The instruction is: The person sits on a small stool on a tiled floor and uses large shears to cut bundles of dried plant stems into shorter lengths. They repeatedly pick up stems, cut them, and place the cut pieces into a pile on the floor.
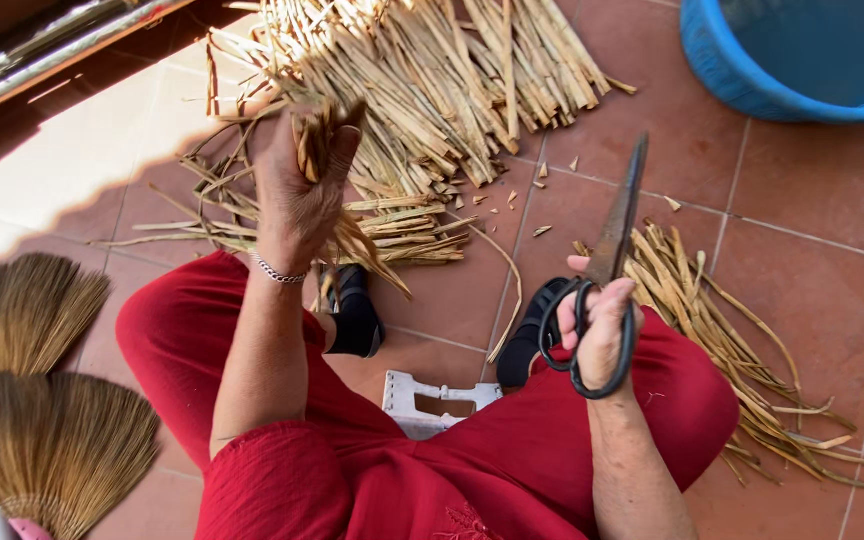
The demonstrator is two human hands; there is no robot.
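My left hand [297, 185] is raised and closed around a small bundle of dry straw strips [337, 190], whose ends hang down toward my knee. My right hand [600, 325] grips the black handles of large dark metal scissors [614, 232], blades closed and pointing away from me. A big heap of cut straw strips [432, 80] lies on the tiled floor just beyond my left hand. A second, looser pile of straw [742, 360] lies to the right of my right hand.
I sit on a low white stool [430, 400] in red clothes, black sandals on the terracotta tiles. A blue plastic tub [742, 70] stands at top right. Two fan-shaped straw brooms [42, 400] lie at the left. A metal rail [42, 50] runs along the top left.
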